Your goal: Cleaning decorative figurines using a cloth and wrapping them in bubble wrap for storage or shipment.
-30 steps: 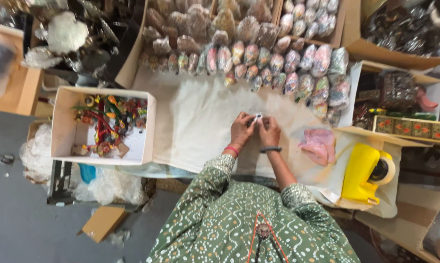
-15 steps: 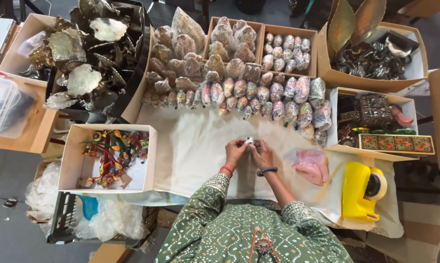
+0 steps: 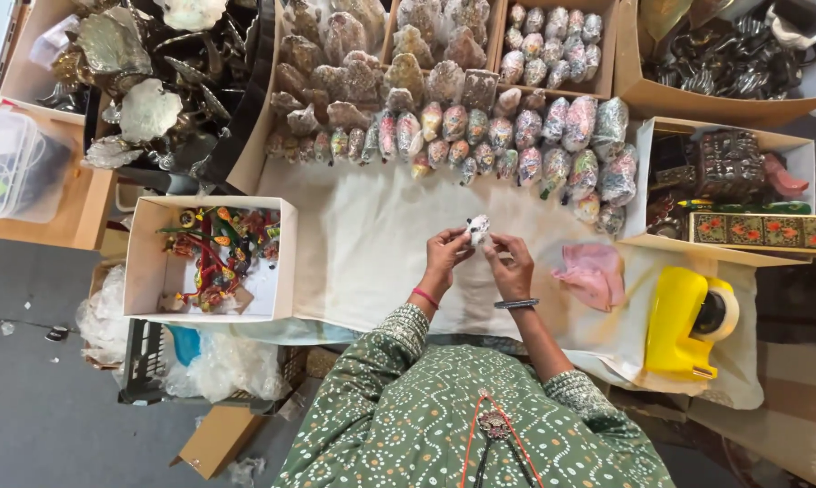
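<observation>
Gripping a small white wrapped object (image 3: pixel 478 228) between left hand (image 3: pixel 445 255) and right hand (image 3: pixel 510 268), above the white cloth (image 3: pixel 363 244); details too small to make out. Lying bare around the hands, cloth bordered by wrapped figurines (image 3: pixel 516 145), pink cloth (image 3: pixel 593 274), white box (image 3: pixel 211 258).

One yellow tape dispenser (image 3: pixel 688 325), one pink cloth (image 3: pixel 593 274).

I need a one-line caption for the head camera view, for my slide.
Both hands, left and right, hold a small wrapped ornament over a white cloth, beside a pink cloth and yellow tape dispenser.
</observation>
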